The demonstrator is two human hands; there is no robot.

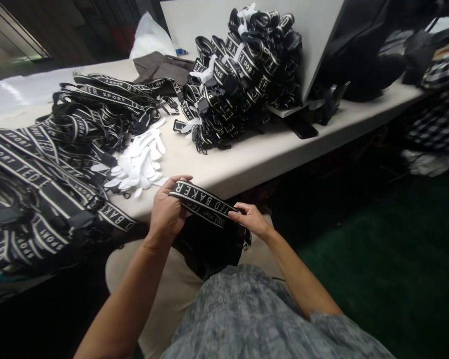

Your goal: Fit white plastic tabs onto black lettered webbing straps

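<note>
A black strap (204,199) with white lettering and white edge stripes stretches in a folded loop between my hands, above my lap. My left hand (169,209) is wrapped round its left end. At the right end, my right hand (250,218) pinches the strap between thumb and fingers. A dark end hangs below my right hand. Just beyond my left hand, a heap of white plastic tabs (140,162) lies at the table's edge. Loose straps of the same kind (93,109) are piled left of the tabs.
Coiled straps with white ties form a tall stack (235,80) at the back of the pale table (224,167). A phone (301,125) rests near the edge, beside a white panel (314,45). Dark cloth (159,67) lies behind. Another person's checked sleeve (443,75) shows far right.
</note>
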